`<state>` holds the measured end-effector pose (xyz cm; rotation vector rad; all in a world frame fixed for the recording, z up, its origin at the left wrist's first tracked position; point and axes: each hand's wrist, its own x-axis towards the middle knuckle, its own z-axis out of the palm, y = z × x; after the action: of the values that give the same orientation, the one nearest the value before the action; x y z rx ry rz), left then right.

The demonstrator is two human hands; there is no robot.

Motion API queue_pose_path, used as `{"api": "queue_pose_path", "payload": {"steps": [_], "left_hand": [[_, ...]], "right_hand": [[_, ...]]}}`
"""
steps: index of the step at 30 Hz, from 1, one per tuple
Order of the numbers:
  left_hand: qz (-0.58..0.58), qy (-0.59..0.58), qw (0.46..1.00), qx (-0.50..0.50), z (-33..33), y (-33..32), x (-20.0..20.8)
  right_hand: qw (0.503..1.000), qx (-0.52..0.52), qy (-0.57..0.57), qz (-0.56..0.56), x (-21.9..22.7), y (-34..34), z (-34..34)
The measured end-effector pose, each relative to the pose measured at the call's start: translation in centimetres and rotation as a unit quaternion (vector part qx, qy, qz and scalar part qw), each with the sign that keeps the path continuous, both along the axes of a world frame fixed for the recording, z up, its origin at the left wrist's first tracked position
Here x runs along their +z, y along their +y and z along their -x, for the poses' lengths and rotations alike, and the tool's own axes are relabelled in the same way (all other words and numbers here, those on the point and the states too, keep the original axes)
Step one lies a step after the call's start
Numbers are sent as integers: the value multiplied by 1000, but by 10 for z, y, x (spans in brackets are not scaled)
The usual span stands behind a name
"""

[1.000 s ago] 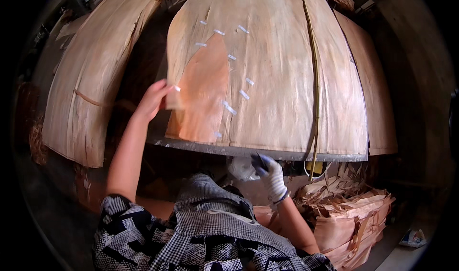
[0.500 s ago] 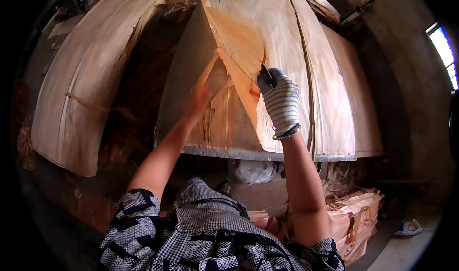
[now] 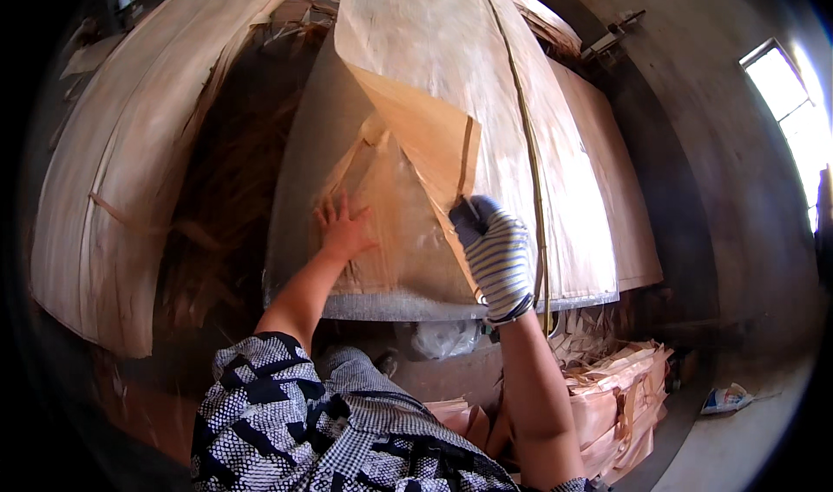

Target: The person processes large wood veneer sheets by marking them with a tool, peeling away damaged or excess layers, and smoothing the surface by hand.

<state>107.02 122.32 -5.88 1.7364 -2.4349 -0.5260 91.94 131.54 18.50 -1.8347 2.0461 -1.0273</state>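
On the workbench, the gloved right hand (image 3: 496,253) now pinches the top veneer sheet (image 3: 434,136), peeled further back than before; the bare left hand (image 3: 343,227) presses flat, fingers spread, on the sheet beneath (image 3: 390,232).

Thin matt wood veneer sheet (image 3: 451,84); knitted striped cloth glove on right hand (image 3: 496,253).

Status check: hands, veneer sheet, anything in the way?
Left hand bare, flat on the lower veneer piece. Right hand, gloved, grips the folded-back edge of the top veneer sheet. Nothing between the hands; long thin strip lies beside the glove.
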Motion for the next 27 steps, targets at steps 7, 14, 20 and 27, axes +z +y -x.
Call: {"api": "queue_pose_path", "payload": {"steps": [7,14,20,27], "left_hand": [[26,18,987,158,-91,27,-38],[-189,-117,887,405,-294,186,-93],[-251,-133,827,485,-351,255,-112],[172,63,971,150,-116,146,-38]], "right_hand": [[993,103,54,-32,-55,19,-46],[897,345,70,-267,-141,68,-89],[899,220,-25,-378,-184,153,-10],[935,-37,-90,-341,-197,250,101]]}}
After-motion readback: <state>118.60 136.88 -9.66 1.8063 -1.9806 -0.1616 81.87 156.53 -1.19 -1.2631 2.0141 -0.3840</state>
